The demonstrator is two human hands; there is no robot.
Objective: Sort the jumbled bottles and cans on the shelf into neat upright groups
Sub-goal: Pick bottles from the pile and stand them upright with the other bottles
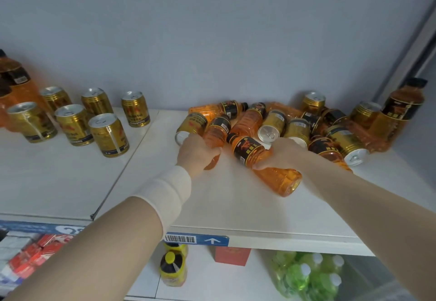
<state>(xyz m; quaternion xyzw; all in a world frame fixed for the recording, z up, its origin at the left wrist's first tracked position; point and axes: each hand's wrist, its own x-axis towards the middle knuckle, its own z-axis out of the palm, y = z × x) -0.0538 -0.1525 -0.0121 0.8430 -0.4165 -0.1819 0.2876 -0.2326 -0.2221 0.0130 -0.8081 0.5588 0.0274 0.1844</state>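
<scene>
The edge cuts off the far-left orange bottles [21,93]. The left hand [197,152] hides part of a lying bottle [215,134].

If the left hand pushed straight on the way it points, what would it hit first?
The left hand grips a lying orange bottle. Straight on, it would likely meet the neighbouring bottle just beyond, though depth is unclear.

Pale grey wall [212,29] rises behind the white shelf [236,208].
</scene>
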